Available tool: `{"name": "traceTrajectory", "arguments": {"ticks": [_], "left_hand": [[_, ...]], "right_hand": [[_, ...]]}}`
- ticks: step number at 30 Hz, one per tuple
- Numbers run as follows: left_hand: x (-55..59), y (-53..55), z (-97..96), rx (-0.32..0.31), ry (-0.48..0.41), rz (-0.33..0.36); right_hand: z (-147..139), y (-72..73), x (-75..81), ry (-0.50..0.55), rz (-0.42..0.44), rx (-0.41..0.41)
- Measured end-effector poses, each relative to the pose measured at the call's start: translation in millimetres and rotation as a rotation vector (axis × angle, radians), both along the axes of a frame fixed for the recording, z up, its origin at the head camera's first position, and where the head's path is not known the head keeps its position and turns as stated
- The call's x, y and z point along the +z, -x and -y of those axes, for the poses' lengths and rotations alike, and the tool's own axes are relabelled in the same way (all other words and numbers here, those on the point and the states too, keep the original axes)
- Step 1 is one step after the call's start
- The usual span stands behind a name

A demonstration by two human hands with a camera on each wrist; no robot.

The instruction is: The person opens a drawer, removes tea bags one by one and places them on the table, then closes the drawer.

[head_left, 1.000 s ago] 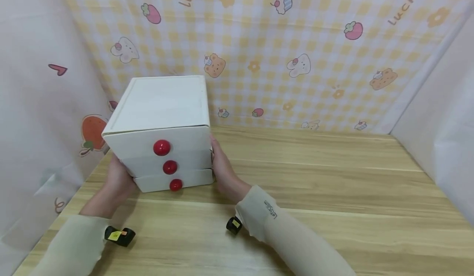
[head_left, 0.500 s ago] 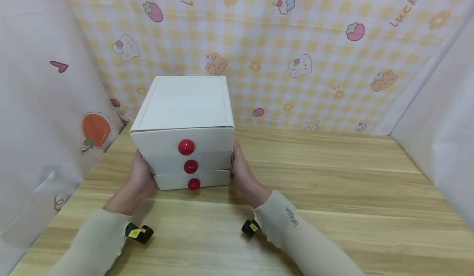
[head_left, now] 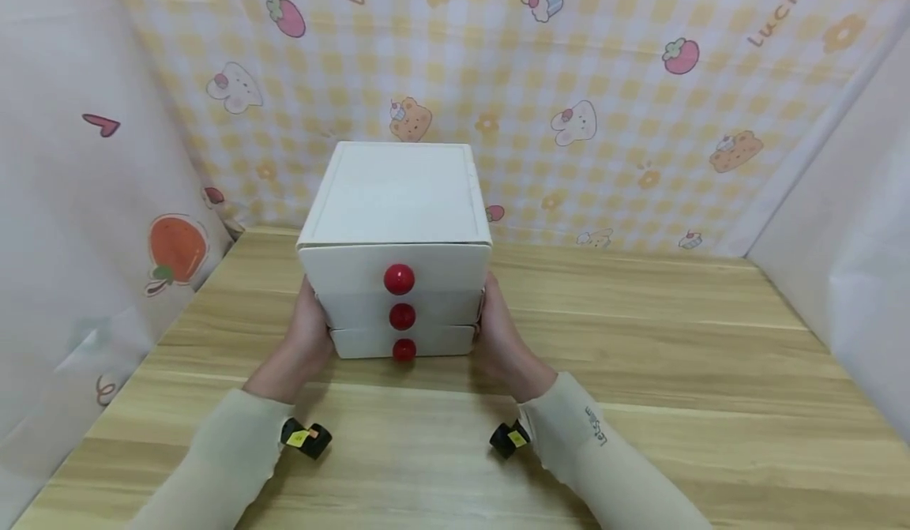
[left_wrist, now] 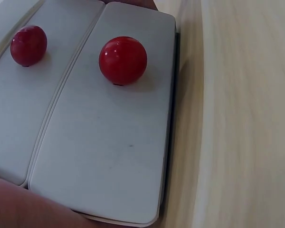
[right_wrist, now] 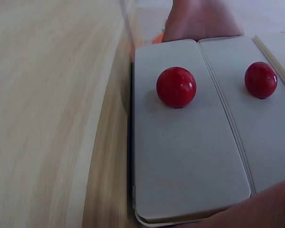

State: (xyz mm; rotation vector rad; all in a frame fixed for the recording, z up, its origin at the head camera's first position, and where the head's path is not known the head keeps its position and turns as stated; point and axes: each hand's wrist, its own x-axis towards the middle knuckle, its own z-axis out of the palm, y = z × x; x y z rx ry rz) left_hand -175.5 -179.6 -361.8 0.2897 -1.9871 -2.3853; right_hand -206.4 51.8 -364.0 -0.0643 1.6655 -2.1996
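A white box of three stacked drawers (head_left: pixel 394 194) stands left of the table's middle in the head view, its front facing me. Each drawer front has a round red knob (head_left: pixel 399 280); the drawers look closed. My left hand (head_left: pixel 304 336) presses the box's left side, and my right hand (head_left: pixel 501 336) presses its right side. Their fingers run along the sides and are partly hidden behind the front edges. In the left wrist view the lowest drawer front (left_wrist: pixel 104 123) sits close to the tabletop. The right wrist view shows that same drawer's knob (right_wrist: pixel 176 87).
The wood-grain table (head_left: pixel 654 356) spreads to the right and in front of the box. A yellow checked cloth (head_left: pixel 611 72) with cartoon prints hangs behind. White sheets border the left side (head_left: pixel 71 222) and right side (head_left: pixel 853 222). Small black devices (head_left: pixel 307 439) are worn at both wrists.
Both hands have moved the drawer box rightward from the table's left side toward the middle. It has turned slightly, so its front now faces me more squarely.
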Motion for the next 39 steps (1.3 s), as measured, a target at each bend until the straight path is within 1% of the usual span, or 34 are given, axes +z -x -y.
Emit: {"name": "traceTrajectory", "arguments": {"ticks": [5,9,11,18,21,24,27,29,30,35,39], "left_hand": [[-0.1,6.0,-12.4,-0.051,0.03,0.019],[-1.7,11.5,-21.0,-0.08,0.043,0.03],[-2.9,14.8,-26.9,-0.083,0.028,0.031],[-7.9,27.4,-47.2,-0.127,-0.024,0.019],[-8.3,30.6,-55.5,-0.136,-0.013,0.021],[-8.9,33.4,-63.9,-0.151,-0.008,-0.005],[-9.0,35.9,-72.1,-0.173,-0.016,-0.039],[-8.6,37.1,-77.8,-0.184,-0.011,-0.049],[-8.4,37.6,-80.6,-0.186,-0.008,-0.044],[-6.9,40.5,-93.5,-0.193,0.023,0.034],[-6.0,45.9,-102.3,-0.203,0.032,0.038]], "right_hand": [[-13.5,2.8,-1.0,0.008,0.012,-0.025],[-23.9,5.4,-2.1,-0.004,-0.019,-0.044],[-30.0,6.5,-2.3,-0.018,-0.038,-0.054],[-50.0,7.1,-2.0,-0.056,-0.07,-0.088],[-58.0,8.5,-2.0,-0.067,-0.091,-0.095],[-65.6,10.7,-2.3,-0.08,-0.102,-0.111],[-72.9,12.4,-1.8,-0.096,-0.086,-0.129],[-78.3,13.3,-1.5,-0.111,-0.068,-0.142],[-80.9,14.0,-1.3,-0.116,-0.06,-0.149],[-94.3,18.2,-0.9,-0.12,-0.033,-0.172],[-103.5,21.8,-1.2,-0.125,-0.041,-0.174]]}}
